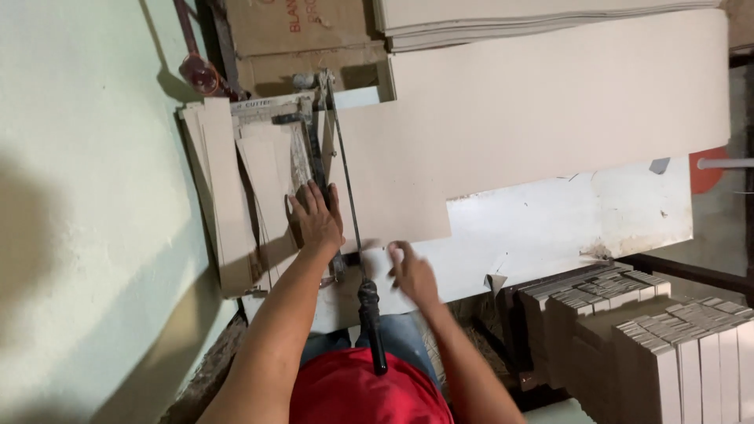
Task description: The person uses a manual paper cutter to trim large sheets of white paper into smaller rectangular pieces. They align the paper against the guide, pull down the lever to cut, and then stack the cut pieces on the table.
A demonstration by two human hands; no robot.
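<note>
A large, pale beige sheet of cardboard lies flat on the white work table, its long axis running from the centre of the frame out to the right edge, with a shorter flap reaching down toward the lower centre. Its left edge sits along the guillotine paper cutter, whose long thin blade arm with a black handle runs from the upper centre down to the lower centre, nearly vertical in the frame. The left hand lies left of the blade arm, fingers spread and pressed flat on the cutter's bed beside a stack of narrow cut beige strips. The right hand is right of the handle, at the sheet's lower corner; it is blurred, so I cannot tell whether it pinches the sheet. Stacks of grey-white small boxes fill the lower right.
</note>
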